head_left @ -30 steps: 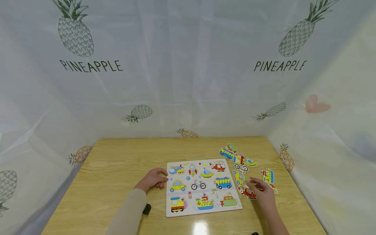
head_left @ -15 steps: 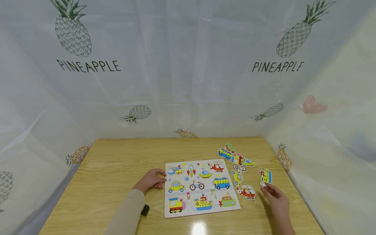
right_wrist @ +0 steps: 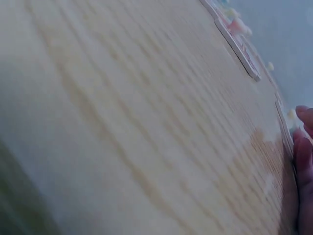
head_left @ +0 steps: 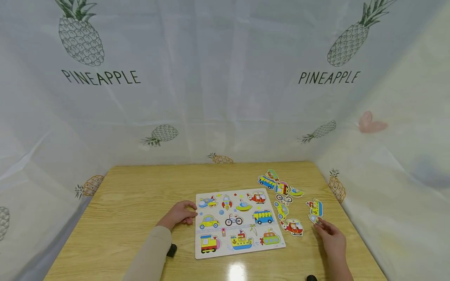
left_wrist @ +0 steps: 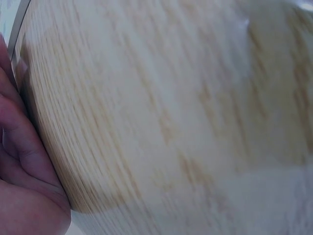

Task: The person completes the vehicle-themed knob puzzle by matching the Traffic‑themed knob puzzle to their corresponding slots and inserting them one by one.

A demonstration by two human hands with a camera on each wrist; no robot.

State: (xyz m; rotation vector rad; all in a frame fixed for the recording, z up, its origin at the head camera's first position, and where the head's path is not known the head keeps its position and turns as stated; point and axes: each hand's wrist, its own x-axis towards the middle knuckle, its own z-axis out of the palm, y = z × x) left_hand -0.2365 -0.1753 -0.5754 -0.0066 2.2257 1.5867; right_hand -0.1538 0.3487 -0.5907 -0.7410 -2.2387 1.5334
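Observation:
A white puzzle board (head_left: 226, 231) printed with vehicles lies flat on the wooden table. At its left edge, my left hand (head_left: 178, 214) rests on the table, fingertips touching the board's side. To the right of the board, my right hand (head_left: 331, 236) pinches a small rocket-shaped puzzle piece (head_left: 313, 219) by its lower end, thumb and fingers hiding part of it. Just beyond that piece lies a boat piece (head_left: 316, 207). Left of the hand is a red helicopter piece (head_left: 293, 227). The left wrist view shows my left hand's curled fingers (left_wrist: 24, 142) close to the tabletop.
Car (head_left: 281, 210), bicycle (head_left: 284, 199), flying saucer (head_left: 296, 191), train (head_left: 281, 187), bus (head_left: 266, 182) and submarine (head_left: 272, 174) pieces lie along the board's right side, some touching. Pineapple-printed sheeting (head_left: 211, 97) surrounds the table (head_left: 147, 187) at the back and sides.
My right hand has moved right from beside the helicopter piece to the rocket piece and taken hold of it. The left hand stays at the board's edge. The view has shifted slightly.

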